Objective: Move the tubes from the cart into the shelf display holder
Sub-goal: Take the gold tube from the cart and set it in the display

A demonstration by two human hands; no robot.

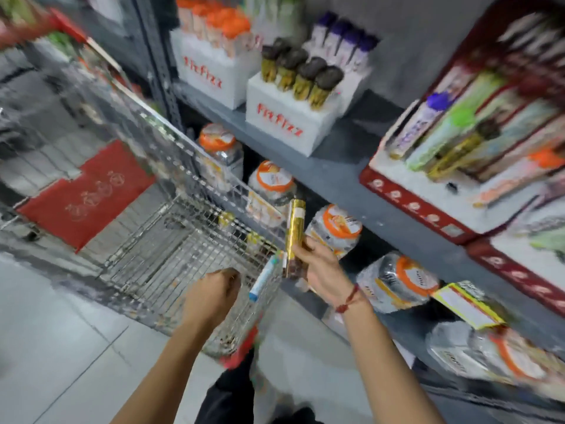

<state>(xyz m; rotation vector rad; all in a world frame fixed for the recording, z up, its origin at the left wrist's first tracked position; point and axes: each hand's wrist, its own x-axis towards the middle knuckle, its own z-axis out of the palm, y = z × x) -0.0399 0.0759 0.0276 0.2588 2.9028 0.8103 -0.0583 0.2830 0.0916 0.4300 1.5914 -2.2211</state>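
My right hand [321, 270] grips a gold tube [295, 228], held upright with its dark cap pointing down, just right of the wire cart [171, 240]. My left hand [214, 293] hovers over the cart's near rim with its fingers curled; I see nothing in it. A pale blue and white tube [264, 278] leans against the cart's near corner between my hands. Blurred yellow tubes [253, 240] lie inside the cart. On the grey shelf above stands a white display holder [287, 127] marked Fitfizz, with several gold, dark-capped tubes upright in it.
More white holders with orange-capped tubes [214, 71] and purple-capped tubes [345, 44] stand behind. A red-edged tray [412, 206] of lying tubes fills the shelf's right side. Clear jars with orange lids [336, 228] line the lower shelf. A red mat [85, 197] lies on the tiled floor.
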